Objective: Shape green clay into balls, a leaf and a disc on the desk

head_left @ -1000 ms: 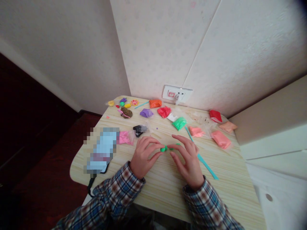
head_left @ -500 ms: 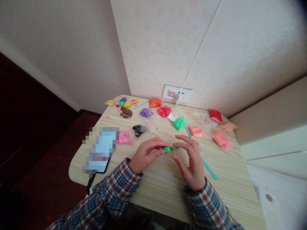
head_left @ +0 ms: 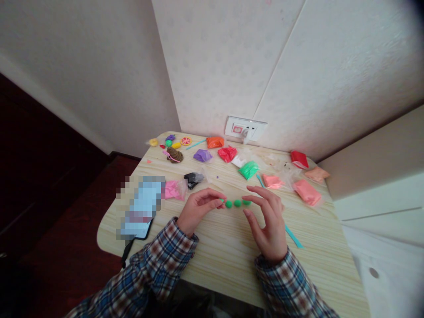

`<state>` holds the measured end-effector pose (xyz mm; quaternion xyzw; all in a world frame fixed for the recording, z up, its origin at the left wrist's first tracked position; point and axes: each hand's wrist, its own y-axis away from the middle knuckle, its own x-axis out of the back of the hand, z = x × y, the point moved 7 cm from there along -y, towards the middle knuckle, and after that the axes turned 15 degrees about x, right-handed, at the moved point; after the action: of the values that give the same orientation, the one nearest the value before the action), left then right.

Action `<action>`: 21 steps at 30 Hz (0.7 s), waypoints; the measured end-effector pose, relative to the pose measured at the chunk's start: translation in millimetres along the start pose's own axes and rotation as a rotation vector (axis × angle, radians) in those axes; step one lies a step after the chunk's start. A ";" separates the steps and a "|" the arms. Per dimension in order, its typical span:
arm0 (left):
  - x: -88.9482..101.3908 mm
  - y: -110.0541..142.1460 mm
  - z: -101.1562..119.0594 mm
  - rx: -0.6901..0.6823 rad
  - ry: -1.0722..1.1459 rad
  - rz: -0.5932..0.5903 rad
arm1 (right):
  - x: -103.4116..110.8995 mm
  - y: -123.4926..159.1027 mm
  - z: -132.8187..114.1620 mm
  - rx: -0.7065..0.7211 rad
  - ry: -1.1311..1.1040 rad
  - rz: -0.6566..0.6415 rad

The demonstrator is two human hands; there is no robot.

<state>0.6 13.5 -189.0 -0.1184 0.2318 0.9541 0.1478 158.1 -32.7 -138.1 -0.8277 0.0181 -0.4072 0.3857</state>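
Note:
Small green balls of modelling clay lie in a short row on the tabletop: a left ball [head_left: 228, 204], a middle ball [head_left: 237, 203] and a right ball [head_left: 247, 202], partly behind a finger. My left hand [head_left: 201, 209] pinches another small green clay piece [head_left: 222, 201] between thumb and fingertips, just left of the row. Most of that piece is hidden by the fingers. Thumb and fingers spread apart, my right hand [head_left: 266, 221] is held at the right end of the row with nothing in its grasp.
Clay packets lie beyond my hands, among them green [head_left: 248, 169], red [head_left: 227, 153], black [head_left: 194, 179] and pink [head_left: 174, 189]. A phone [head_left: 143, 205] is at left, a blue tool [head_left: 294, 237] at right. Small clay figures, including a brown one [head_left: 174, 155], sit at the far left.
The green ball at my left fingertips now lies on the table in the row, and a green piece shows in the left pinch. My right hand has shifted slightly right, still open.

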 end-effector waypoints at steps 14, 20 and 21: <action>-1.9 1.9 -4.2 0.090 0.198 -0.079 | -0.7 -0.3 -0.7 0.028 -0.005 0.006; -2.1 0.8 -7.7 0.139 0.225 -0.074 | -0.4 -1.3 -1.7 0.048 -0.013 0.004; -1.9 0.6 -8.1 0.143 0.234 -0.075 | -0.3 -1.4 -1.7 0.049 -0.011 0.005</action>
<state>3.5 8.7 -195.2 -0.2265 0.3104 0.9086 0.1636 156.3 -32.7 -136.7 -0.8201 0.0078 -0.4020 0.4071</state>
